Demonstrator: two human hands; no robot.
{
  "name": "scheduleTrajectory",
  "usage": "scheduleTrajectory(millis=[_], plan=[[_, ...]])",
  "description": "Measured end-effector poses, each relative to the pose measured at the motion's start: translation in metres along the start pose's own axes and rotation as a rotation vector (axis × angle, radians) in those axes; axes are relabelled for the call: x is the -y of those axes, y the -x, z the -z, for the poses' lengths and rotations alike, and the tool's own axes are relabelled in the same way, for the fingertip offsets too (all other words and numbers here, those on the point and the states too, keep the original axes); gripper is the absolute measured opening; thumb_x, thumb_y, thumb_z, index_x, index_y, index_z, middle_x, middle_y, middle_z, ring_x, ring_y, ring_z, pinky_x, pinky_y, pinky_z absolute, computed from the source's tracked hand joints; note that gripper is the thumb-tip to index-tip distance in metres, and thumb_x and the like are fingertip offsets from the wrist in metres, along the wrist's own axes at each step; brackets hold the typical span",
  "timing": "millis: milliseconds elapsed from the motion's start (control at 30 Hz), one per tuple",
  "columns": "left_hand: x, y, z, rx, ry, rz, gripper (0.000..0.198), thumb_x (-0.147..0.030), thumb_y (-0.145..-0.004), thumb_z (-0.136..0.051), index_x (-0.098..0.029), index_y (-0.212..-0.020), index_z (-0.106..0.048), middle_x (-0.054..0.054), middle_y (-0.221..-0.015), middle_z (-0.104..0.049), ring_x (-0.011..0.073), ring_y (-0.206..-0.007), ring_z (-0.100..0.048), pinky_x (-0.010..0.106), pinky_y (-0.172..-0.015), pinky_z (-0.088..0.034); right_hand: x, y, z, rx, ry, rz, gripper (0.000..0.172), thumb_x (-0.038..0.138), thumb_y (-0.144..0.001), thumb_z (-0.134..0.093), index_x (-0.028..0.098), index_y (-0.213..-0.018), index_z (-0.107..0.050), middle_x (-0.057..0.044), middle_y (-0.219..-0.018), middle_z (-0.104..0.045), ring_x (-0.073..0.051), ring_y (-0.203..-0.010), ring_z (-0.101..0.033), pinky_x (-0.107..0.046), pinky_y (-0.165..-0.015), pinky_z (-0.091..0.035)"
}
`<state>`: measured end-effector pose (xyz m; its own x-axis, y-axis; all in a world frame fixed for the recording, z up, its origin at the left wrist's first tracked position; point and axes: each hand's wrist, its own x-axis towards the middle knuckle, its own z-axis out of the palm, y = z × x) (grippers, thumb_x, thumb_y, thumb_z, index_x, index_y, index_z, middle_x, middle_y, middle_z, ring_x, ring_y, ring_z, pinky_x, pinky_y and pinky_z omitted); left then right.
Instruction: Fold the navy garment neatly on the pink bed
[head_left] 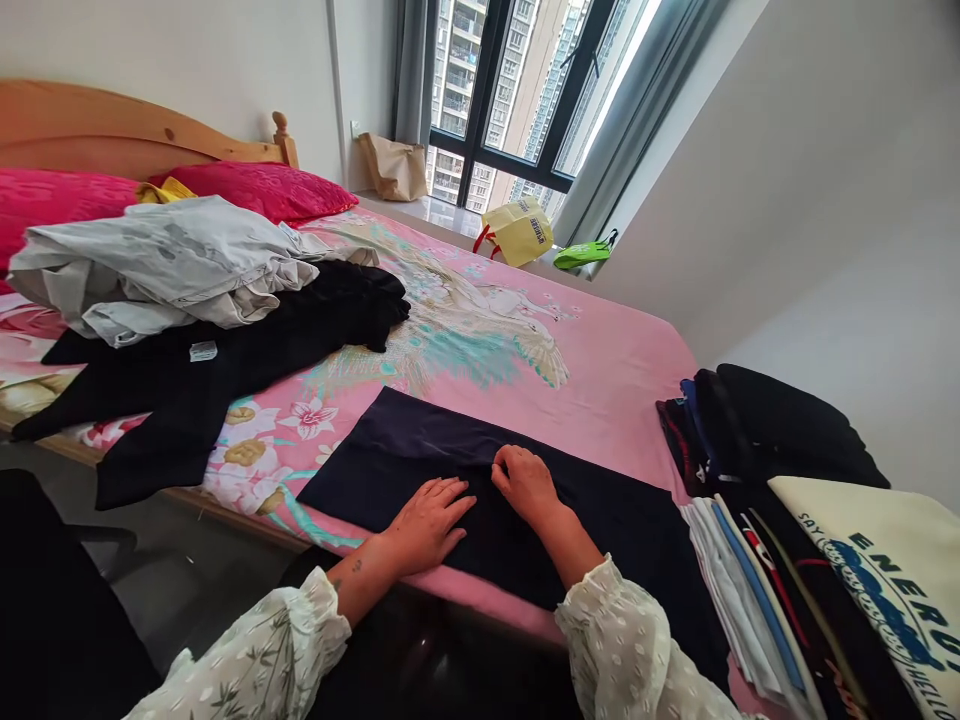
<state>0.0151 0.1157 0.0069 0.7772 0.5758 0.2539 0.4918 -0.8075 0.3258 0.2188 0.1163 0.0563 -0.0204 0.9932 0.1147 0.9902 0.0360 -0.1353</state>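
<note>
A dark navy garment [600, 510], its exact kind unclear, is spread in a long folded strip along the near edge of the bed. My left hand [431, 522] rests palm down on it, fingers stretched out and slightly apart. To its right, my right hand [527, 483] is closed, with curled fingers at a crease in the fabric. The fingertips appear to pinch the cloth there, though they are partly hidden. A wrinkled upper layer of the garment stretches to the left of the right hand.
Light grey clothes [172, 255] lie heaped over black clothing [247, 350] at the left. On the right are a stack of folded dark clothes [787, 425] and a row of folded shirts [739, 590], with a cream printed shirt [885, 560]. Bags [519, 232] stand near the window.
</note>
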Motion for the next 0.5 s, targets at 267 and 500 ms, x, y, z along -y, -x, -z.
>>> scheduleTrajectory(millis=[267, 500], plan=[[0.035, -0.01, 0.017, -0.006, -0.151, 0.408, 0.045, -0.049, -0.087, -0.041, -0.022, -0.119, -0.058, 0.013, -0.12, -0.059, 0.0298, -0.115, -0.048, 0.055, -0.102, -0.024, 0.001, 0.023, 0.015, 0.078, 0.027, -0.088, 0.02, 0.03, -0.091, -0.044, 0.023, -0.09, -0.062, -0.004, -0.085, -0.067, -0.017, -0.081, -0.062, -0.027, -0.069, -0.038], [0.057, 0.004, 0.025, -0.019, -0.299, 0.497, 0.053, -0.054, -0.086, -0.039, -0.016, -0.119, -0.057, 0.015, -0.118, -0.059, 0.0332, -0.115, -0.046, 0.054, -0.105, -0.019, -0.001, 0.051, 0.0, 0.283, 0.19, -0.23, 0.029, 0.025, -0.093, -0.037, 0.024, -0.11, -0.061, -0.011, -0.086, -0.072, -0.023, -0.078, -0.069, -0.03, -0.064, -0.043]])
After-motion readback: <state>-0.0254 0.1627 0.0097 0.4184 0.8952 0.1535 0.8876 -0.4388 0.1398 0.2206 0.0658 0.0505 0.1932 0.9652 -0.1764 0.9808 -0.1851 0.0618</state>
